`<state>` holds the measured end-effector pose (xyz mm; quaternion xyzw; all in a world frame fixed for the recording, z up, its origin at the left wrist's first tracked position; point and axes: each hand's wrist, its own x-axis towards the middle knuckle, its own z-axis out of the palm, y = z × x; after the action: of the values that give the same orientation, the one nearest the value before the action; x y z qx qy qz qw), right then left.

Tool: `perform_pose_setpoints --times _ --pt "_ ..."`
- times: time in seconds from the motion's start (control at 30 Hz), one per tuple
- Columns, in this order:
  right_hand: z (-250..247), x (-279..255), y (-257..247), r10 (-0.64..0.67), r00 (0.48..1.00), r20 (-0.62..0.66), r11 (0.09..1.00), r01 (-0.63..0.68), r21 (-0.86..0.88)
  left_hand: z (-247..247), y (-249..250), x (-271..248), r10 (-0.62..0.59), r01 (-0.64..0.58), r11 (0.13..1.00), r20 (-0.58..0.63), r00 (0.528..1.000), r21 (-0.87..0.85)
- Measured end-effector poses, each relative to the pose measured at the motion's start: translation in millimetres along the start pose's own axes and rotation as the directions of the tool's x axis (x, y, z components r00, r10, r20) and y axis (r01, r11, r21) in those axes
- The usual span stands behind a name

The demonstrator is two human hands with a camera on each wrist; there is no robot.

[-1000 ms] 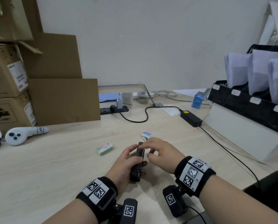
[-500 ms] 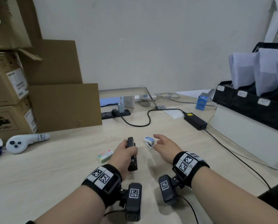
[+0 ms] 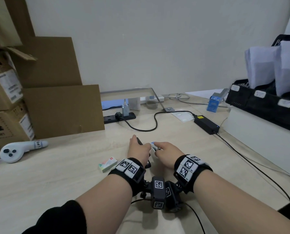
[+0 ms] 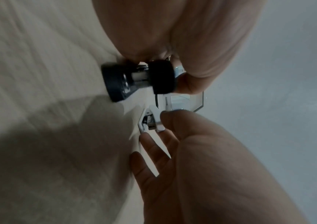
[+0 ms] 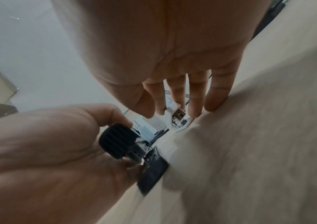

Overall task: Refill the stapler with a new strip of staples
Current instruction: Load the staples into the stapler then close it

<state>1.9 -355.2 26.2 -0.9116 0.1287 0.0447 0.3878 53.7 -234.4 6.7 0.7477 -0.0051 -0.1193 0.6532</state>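
My left hand (image 3: 138, 150) grips a black stapler (image 3: 139, 141) on the light wooden desk (image 3: 56, 179), fingers curled round its body; only its tip and rear end show in the head view. In the left wrist view the stapler (image 4: 138, 78) lies on its side under my palm. Just to its right sits a small white and blue staple box (image 3: 153, 146), open with staples showing (image 5: 177, 116). My right hand (image 3: 164, 151) pinches the box's flap between thumb and index finger (image 5: 158, 103), its other fingers stretched down to the desk.
A green and white small box (image 3: 107, 164) lies left of my left wrist. A white controller (image 3: 17, 149) and cardboard boxes (image 3: 63, 108) stand at the left. A power strip (image 3: 119, 116), black adapter (image 3: 206, 125) with cable, and black paper tray (image 3: 265, 105) lie behind and right.
My right hand let go of the stapler and moved forward onto the staple box. My left hand kept the stapler and shifted it forward beside the box.
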Motion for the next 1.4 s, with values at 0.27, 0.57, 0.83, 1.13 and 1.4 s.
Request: perform_pose_setpoints --times 0.27,0.57,0.83,1.13,1.4 --pt "-3.0 -10.1 12.1 -0.060 0.989 -0.139 0.997 0.066 0.044 -54.9 9.8 -24.7 0.210 -0.202 0.942 0.000 0.978 0.269" --pt "12.7 -7.5 -20.0 -0.023 0.996 0.087 0.927 0.053 -0.370 -138.3 3.7 -21.5 -0.039 -0.036 0.689 0.086 0.996 0.723" --pt "20.4 0.6 -27.7 -0.057 0.994 0.095 0.835 0.099 -0.541 -108.9 -6.4 -2.0 -0.031 -0.033 0.681 0.074 0.997 0.731" --pt "0.6 0.7 1.3 -0.046 0.999 0.012 0.841 0.045 -0.539 -37.4 -0.3 11.8 -0.035 -0.071 0.701 0.134 0.990 0.709" --pt "-13.9 -5.0 24.2 0.048 0.998 -0.044 0.824 -0.064 -0.563 -9.2 1.7 14.7 -0.003 -0.115 0.698 0.163 0.987 0.707"
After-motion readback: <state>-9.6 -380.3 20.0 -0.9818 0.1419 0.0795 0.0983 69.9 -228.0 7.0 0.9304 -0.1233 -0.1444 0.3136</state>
